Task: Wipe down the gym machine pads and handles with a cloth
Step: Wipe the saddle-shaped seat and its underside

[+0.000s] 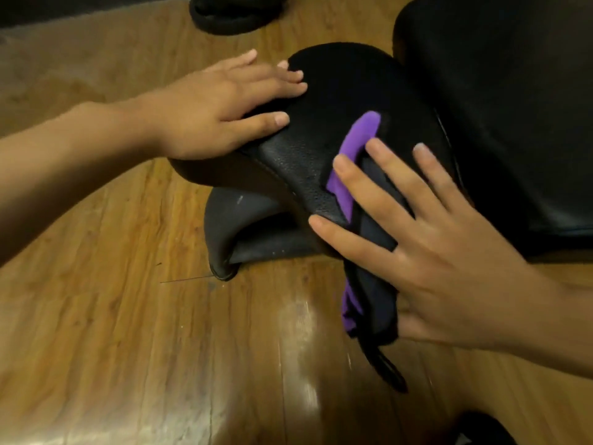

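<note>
- The small pad (337,85) sits mid-frame, and the step in hand looks to be wiping its top.
- The cloth (359,139), purple and dark, lies on the pad's right side. Its tail hangs over the near edge toward the floor (128,316).
- The right hand (426,252) presses the cloth flat with straight, widely spread fingers. Its thumb is partly hidden behind the hanging cloth.
- The left hand (218,104) lies flat on the pad's upper-left edge with fingers straight and holding nothing. It seems to be steadying the pad.
- To do it well, I would keep the palm's weight on the cloth and sweep in long overlapping passes toward the left hand. That hand should then shift so the patch under it is wiped too.
- The hanging tail should be gathered under the palm, or it may drag on the floor and pick up dirt.
- The pad's skin looks grained, so firm pressure should help reach into the texture. The rolled edge and the curved base (237,220) below it are easily missed.
- A larger pad (513,107) stands just beside it at upper right and probably comes next.
- The floor is glossy wood planking, and a black ring (237,14) lies at top centre.
</note>
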Motion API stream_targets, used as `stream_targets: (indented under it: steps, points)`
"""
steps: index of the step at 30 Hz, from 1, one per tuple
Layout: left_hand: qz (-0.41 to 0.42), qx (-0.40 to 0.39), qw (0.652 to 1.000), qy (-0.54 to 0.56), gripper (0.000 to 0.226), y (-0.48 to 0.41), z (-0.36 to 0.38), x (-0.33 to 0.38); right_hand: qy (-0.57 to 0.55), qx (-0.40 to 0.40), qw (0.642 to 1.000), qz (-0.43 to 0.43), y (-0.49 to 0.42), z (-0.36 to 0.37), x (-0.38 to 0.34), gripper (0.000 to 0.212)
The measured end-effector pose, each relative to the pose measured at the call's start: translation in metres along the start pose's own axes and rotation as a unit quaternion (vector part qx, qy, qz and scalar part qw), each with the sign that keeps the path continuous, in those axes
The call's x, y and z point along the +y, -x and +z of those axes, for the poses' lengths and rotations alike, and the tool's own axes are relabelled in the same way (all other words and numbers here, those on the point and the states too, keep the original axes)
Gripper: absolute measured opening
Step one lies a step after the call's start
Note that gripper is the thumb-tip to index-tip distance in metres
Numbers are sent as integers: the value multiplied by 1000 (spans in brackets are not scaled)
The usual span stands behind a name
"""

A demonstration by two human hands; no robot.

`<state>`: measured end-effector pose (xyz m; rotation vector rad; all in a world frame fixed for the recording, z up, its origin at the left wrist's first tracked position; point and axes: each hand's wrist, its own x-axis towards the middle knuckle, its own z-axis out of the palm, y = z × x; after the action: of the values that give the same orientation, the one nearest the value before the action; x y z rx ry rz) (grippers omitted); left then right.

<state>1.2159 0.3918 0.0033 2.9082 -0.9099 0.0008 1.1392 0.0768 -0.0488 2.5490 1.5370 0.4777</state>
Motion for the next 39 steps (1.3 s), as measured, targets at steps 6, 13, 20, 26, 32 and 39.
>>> stream_targets:
  steps: [6,13,20,26,32,39]
  points:
    - [43,-19,999,-16,74,-12,-8,-3,48,-29,993,-104,-57,-6,-21,65]
    - [69,0,997,21,71,-3,-5,-22,78,-106,976,-175,-54,-24,-16,62]
    - [71,-17,993,95,76,-5,-3,-32,117,-87,986,-81,-115,4,-45,66]
    - [89,6,989,119,60,-5,-3,-31,105,-135,983,-73,-92,-10,-40,68]
    - [92,27,988,123,54,-10,2,-35,227,-177,943,-166,-160,4,-58,67]
    - [103,36,987,115,53,-10,1,-32,118,-144,977,-105,-112,-14,-37,68]
